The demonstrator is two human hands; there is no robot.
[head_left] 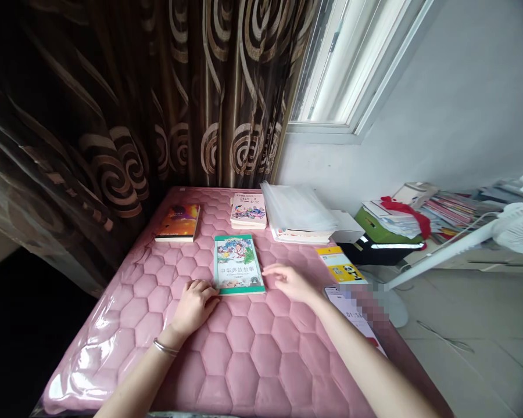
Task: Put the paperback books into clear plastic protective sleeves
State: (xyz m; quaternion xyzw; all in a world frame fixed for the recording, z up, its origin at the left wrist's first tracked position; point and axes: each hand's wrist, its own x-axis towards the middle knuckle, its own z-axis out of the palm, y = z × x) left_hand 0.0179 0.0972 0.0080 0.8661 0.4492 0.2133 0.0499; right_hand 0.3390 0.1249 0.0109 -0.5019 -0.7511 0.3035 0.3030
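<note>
A green-bordered book (239, 264) with a picture cover and Chinese lettering lies flat on the pink quilted cover (239, 354). At its lower left corner rests my left hand (195, 305), palm down with fingers loosely bent and the thumb close to the corner. My right hand (291, 281) is beside the book's right edge, its fingers reaching toward it and holding nothing. Whether the fingertips touch the book I cannot tell. Farther back are an orange and dark book (177, 222) on the left and a small stack of pink-covered books (248, 210).
Clear plastic sheets (300, 208) lie on a book pile, with a white box (347, 225) alongside. A yellow panda booklet (342, 264) and a phone (353, 316) are on the right. Beyond stand a white fan (444, 255) and a green box (387, 223) of papers. Dark curtains (218, 104) hang behind.
</note>
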